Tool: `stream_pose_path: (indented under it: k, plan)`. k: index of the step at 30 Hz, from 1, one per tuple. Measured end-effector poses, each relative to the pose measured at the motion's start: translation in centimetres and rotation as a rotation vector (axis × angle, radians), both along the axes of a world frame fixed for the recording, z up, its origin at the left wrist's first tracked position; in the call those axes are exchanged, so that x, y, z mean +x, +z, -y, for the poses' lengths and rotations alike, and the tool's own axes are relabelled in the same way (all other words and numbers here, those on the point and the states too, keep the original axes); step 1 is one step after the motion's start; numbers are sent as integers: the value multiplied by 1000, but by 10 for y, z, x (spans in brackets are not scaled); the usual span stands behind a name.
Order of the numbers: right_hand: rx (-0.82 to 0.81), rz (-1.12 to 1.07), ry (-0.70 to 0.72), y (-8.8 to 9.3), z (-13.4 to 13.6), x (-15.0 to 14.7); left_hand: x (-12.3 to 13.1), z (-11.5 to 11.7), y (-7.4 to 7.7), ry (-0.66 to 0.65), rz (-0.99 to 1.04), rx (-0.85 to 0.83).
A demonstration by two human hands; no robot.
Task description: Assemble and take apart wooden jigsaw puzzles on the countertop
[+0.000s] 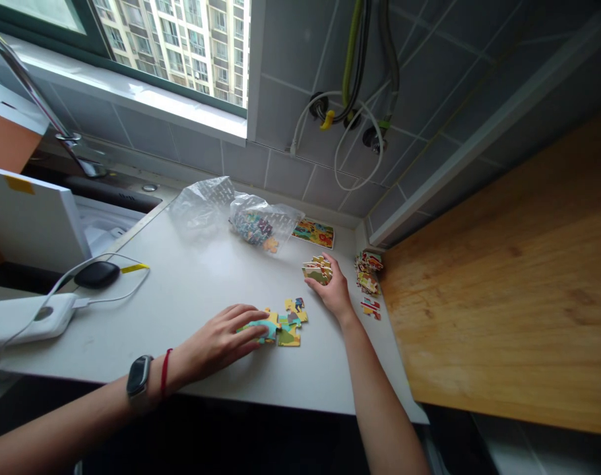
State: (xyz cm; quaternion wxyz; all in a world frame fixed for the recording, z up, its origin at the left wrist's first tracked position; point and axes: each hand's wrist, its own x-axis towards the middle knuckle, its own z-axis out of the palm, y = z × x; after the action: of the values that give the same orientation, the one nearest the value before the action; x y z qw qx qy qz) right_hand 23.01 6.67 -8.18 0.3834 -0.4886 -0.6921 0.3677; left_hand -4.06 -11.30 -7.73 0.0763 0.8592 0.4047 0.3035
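- Resting palm-down on the white countertop (146, 330), the person's left hand (216, 343) lies open and relaxed, its fingers (253, 323) stretched over a loose cluster of jigsaw pieces (289, 326); nothing is clenched or lifted.
- Curved over a small stack of jigsaw pieces (316, 270), the right hand (336, 291) seems to grasp it between fingers and thumb, though the hand hides part of the hold.
- That cluster of yellow, teal and green pieces sits between the two hands, near the counter's front edge. I can't tell whether any pieces are joined.
- Farther back, a crumpled clear plastic bag (263, 221) holds more pieces, with one orange piece (271, 245) at its lower edge.
- Just beside the bag lies a brightly coloured picture card (313, 232), close to the tiled wall (287, 175).
- Along the counter's right edge, a heap of jigsaw pieces (367, 272) and a smaller pair (371, 308) lie near a wooden board (498, 277).
- Around the left wrist are a black smartwatch (139, 382) and a red cord bracelet (165, 373).
- Well to the left sit a white power bank (28, 320) with its cable and a black oval object (97, 274).
- Above the counter, grey and yellow-green hoses (354, 66) run down the wall beside a window (176, 53).
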Motion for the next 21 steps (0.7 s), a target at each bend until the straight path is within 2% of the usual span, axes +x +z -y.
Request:
stream_pose_path:
  k: [6,9,11,16,21]
  plan:
    - [20,-34,13,0,0,-1,-12,5,1,3,14,-42]
    - [20,-33,25,0,0,-2,-17,5,-1,-2,36,-117]
    - [24,-22,28,0,0,-1,-23,5,-3,39,60,-176]
    - [19,-10,29,-1,0,-1,-50,9,-8,102,26,-337]
    - [19,-13,40,-2,-1,-1,-68,15,1,145,45,-373]
